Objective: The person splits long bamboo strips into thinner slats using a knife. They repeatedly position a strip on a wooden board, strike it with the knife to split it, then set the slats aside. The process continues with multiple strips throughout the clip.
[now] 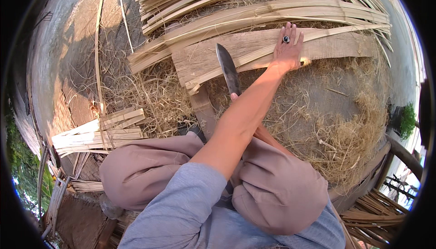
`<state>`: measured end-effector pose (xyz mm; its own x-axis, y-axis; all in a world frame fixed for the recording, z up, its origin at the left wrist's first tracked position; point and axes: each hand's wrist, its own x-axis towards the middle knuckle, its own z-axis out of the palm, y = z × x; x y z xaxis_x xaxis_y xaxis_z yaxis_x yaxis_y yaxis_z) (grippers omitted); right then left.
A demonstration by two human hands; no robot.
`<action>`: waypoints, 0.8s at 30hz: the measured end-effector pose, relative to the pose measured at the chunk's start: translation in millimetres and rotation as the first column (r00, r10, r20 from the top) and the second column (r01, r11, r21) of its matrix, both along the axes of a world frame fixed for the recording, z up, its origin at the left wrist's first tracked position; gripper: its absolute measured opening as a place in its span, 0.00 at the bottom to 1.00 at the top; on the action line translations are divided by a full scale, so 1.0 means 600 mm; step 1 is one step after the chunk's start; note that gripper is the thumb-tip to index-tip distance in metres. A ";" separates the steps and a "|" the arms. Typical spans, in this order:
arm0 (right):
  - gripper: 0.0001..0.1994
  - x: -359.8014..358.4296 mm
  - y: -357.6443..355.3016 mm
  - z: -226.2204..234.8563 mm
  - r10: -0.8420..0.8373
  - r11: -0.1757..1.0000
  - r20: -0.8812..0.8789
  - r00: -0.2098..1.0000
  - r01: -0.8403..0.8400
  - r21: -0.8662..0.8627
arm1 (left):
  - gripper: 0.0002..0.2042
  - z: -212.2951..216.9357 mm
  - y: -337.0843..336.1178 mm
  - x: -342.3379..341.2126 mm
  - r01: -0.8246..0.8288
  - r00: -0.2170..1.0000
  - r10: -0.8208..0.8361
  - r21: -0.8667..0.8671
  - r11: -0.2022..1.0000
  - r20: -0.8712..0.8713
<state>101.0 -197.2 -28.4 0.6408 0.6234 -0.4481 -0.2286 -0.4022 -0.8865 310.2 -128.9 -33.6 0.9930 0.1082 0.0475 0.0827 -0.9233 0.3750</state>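
Observation:
My left hand (pixel 288 48) lies flat with its fingers stretched out, a dark-stoned ring on one finger. It rests on a long pale bamboo strip (pixel 254 57) that crosses a wooden board (pixel 200 58). My left forearm passes over my right arm. Beneath it, my right hand (pixel 234 97) is mostly hidden, with only a fingertip showing at the handle end of a large knife (pixel 228 69). The dark, broad blade points away from me, apart from my left hand and close to the strip. The knife's handle is out of sight.
Many split bamboo strips (pixel 254 10) lie stacked beyond the board. A shorter bundle of strips (pixel 102 133) sits at the left, near my knee. Curly shavings (pixel 354 126) cover much of the ground. More strips (pixel 374 215) are piled at the lower right beside a wooden rail (pixel 405 157).

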 end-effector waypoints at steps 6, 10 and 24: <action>0.18 0.053 -0.044 0.013 -0.068 0.996 0.014 0.998 0.069 -0.057 | 0.56 0.027 0.035 -0.077 0.060 0.995 -0.060 -0.005 0.998 -0.076; 0.18 0.052 -0.035 -0.002 -0.302 0.953 -0.119 0.946 0.301 -0.026 | 0.57 0.018 0.014 -0.035 0.070 0.994 -0.064 0.069 0.995 -0.092; 0.17 -0.023 0.011 0.001 0.237 0.966 0.223 0.945 -0.254 0.047 | 0.61 -0.002 0.010 -0.010 0.067 0.994 -0.062 0.053 0.996 -0.090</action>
